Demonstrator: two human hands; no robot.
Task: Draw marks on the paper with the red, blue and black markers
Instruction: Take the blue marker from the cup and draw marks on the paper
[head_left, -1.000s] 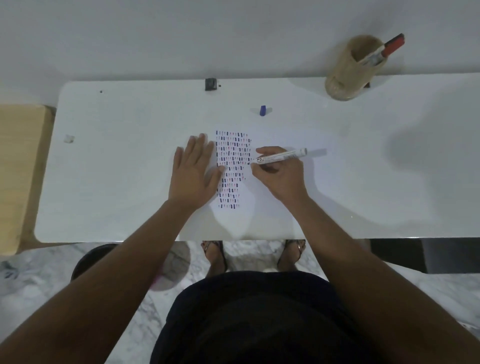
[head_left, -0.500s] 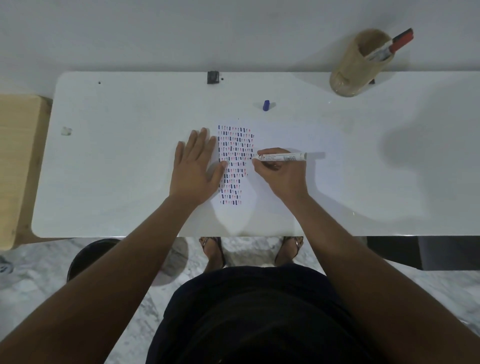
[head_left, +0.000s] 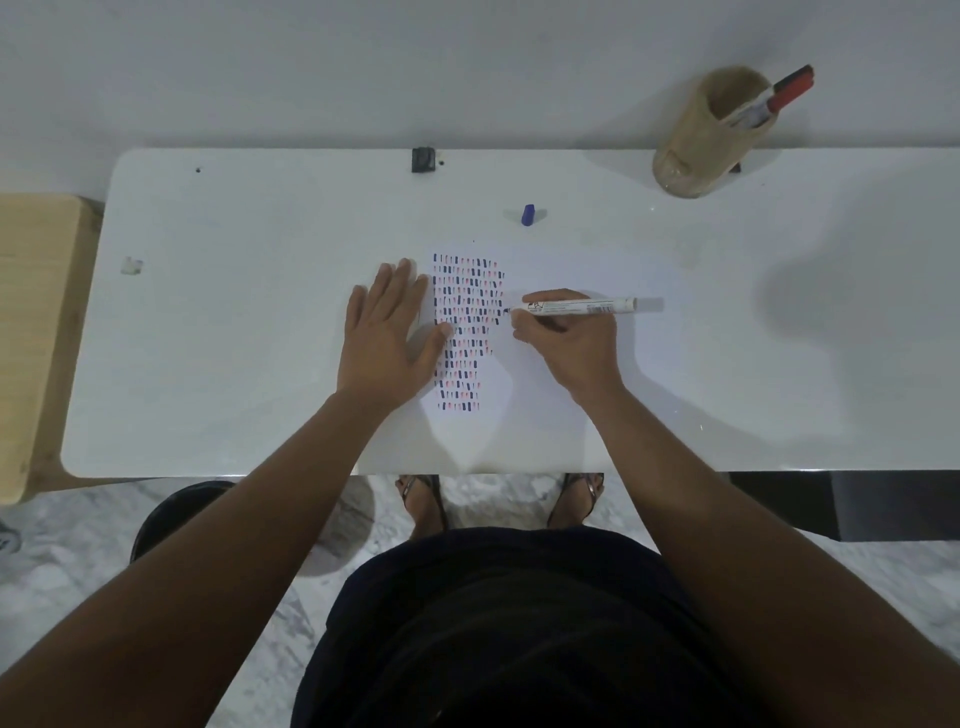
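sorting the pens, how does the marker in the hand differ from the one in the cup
The marker in the right hand lies nearly flat, uncapped, tip at the paper; the red-capped marker leans capped in the tan cup. The right hand grips the first; nothing holds the second. Both have white barrels.

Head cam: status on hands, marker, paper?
Left hand flat on paper, pinning it. Right hand grips marker, tip at right edge of the marks. Blue cap off, lying beyond paper. Nothing in the way.

left hand (head_left: 387, 338) flat, right hand (head_left: 569, 345) gripping
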